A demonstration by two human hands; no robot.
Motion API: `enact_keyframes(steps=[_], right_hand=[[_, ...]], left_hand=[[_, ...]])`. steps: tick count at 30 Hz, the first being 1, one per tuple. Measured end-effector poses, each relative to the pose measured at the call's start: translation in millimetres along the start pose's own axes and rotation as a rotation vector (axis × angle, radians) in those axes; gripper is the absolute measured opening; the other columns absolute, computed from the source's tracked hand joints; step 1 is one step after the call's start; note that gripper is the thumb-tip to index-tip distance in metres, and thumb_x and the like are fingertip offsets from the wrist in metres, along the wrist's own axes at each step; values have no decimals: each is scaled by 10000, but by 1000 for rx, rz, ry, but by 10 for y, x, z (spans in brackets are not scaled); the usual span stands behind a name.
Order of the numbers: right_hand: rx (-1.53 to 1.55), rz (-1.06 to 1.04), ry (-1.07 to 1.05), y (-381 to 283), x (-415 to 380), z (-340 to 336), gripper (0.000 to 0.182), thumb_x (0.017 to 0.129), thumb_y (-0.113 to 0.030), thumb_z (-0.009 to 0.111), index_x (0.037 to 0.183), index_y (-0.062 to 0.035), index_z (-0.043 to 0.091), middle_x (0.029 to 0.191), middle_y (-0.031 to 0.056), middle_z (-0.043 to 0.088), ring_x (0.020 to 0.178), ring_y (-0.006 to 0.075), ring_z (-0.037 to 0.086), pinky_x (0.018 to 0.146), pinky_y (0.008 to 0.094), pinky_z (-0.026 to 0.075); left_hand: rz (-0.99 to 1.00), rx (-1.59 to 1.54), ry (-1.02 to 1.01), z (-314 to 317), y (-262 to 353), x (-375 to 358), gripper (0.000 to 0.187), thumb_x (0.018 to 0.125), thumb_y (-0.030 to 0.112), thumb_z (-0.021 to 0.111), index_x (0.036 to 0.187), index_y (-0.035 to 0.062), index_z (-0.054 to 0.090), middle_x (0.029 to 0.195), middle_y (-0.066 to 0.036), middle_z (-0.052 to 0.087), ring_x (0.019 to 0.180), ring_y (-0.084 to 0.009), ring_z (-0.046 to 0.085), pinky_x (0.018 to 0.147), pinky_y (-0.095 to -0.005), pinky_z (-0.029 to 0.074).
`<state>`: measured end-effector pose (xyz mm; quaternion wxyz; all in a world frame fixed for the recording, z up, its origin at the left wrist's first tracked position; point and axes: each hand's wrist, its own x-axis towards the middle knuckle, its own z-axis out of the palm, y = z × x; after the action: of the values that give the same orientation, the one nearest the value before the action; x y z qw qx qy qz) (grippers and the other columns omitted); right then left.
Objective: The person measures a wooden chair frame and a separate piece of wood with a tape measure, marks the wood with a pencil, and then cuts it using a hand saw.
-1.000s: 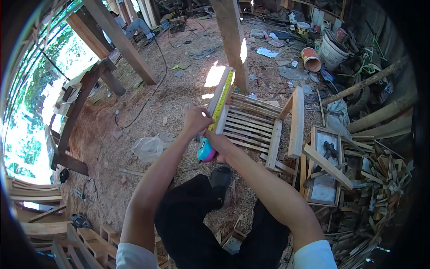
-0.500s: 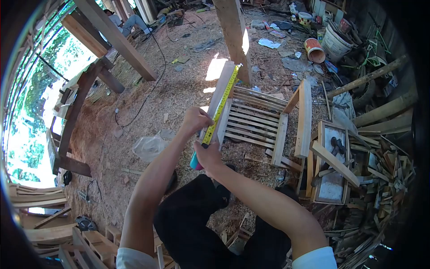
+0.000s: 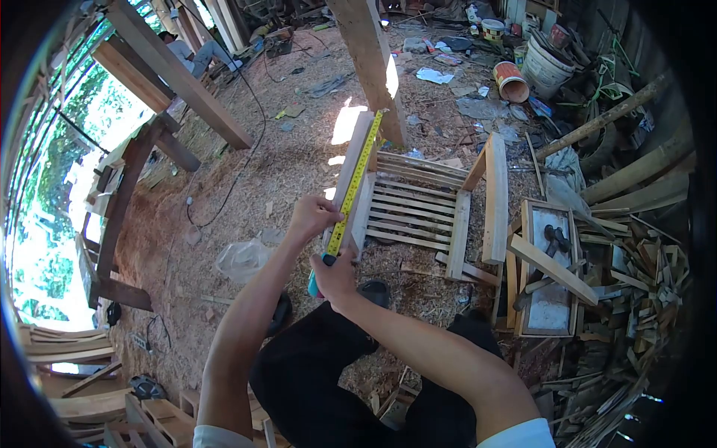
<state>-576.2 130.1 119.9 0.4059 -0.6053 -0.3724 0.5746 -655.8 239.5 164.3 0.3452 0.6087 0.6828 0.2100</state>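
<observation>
A yellow tape measure is drawn out along the top of a wooden rail, its far tip at the rail's far end. My right hand is closed round the teal and black case at the near end. Farther up, my left hand is closed, its fingertips pinching the tape blade against the rail. The rail is the near-left arm of a slatted wooden chair frame, with another wooden arm on the right.
A tray-like framed box holds dark tools at right, crossed by a loose board. Scrap wood is heaped beyond. A wooden post rises ahead. Buckets lie behind, a clear plastic bag at left. Another person sits far back.
The whole scene has shifted slightly left in view as the head moved. Both hands sit slightly lower in the picture, still on the tape measure, which remains stretched along the rail.
</observation>
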Motion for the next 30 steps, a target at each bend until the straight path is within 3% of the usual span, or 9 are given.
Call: enact_keyframes(steps=[1,6,10,12,13,15,20,25,30], right_hand=[[5,-14,2,11,-8,1,589,779,-281,678,1145,56,362,1024,272,570,928,320,620,782,406,488],[-17,-178,79,80,-42,44,575,769,-264,688,1118,69,374,984,249,536,910,339,581,804,429,451],[51,-173,37,119,20,78,567,767,-256,694,1104,77,383,960,224,510,878,349,552,817,438,433],[29,-209,74,122,0,88,569,763,-256,697,1102,77,385,966,230,511,889,351,552,819,437,433],[7,-247,113,116,-8,86,571,759,-257,700,1100,77,387,972,235,511,901,354,553,821,437,433],[-15,-251,124,107,-13,74,574,756,-261,703,1098,77,391,986,241,509,913,355,554,827,437,432],[-24,-196,62,94,-11,55,574,759,-283,703,1090,75,400,963,236,533,893,357,575,813,436,449],[97,-58,-42,95,58,59,523,791,-283,668,1090,61,414,868,154,583,776,243,614,704,369,496],[101,-37,-73,-8,28,-25,520,793,-277,661,1095,68,415,879,145,581,782,206,611,698,346,497]], left_hand=[[1,3,-2,7,-3,-11,220,682,98,813,815,-41,706,760,-87,669,631,-129,621,568,-267,504],[-30,-160,-76,-19,-17,4,226,756,104,781,890,-56,694,1082,-119,636,754,-152,632,649,-272,532],[-39,-118,-53,-29,-31,11,231,762,107,777,908,-51,692,1071,-106,643,743,-140,631,645,-265,527],[5,-166,-31,-6,-46,18,188,753,123,772,861,-19,711,639,-31,619,561,-77,540,515,-246,427],[6,-166,-35,-15,-39,25,188,753,123,772,861,-19,711,639,-31,619,561,-77,540,515,-246,427],[-107,-159,-98,-58,-15,35,244,763,115,779,948,-17,690,1062,-99,643,728,-120,628,621,-264,522],[-98,-73,-65,-98,46,-52,231,737,128,795,901,-10,708,972,-76,672,723,-126,641,626,-267,535],[-77,9,-30,-68,110,-70,265,695,165,816,878,-4,726,913,-67,688,714,-133,654,648,-259,545],[-161,47,-49,-98,202,-74,326,677,211,816,915,6,730,937,-76,691,720,-129,647,644,-247,530]])
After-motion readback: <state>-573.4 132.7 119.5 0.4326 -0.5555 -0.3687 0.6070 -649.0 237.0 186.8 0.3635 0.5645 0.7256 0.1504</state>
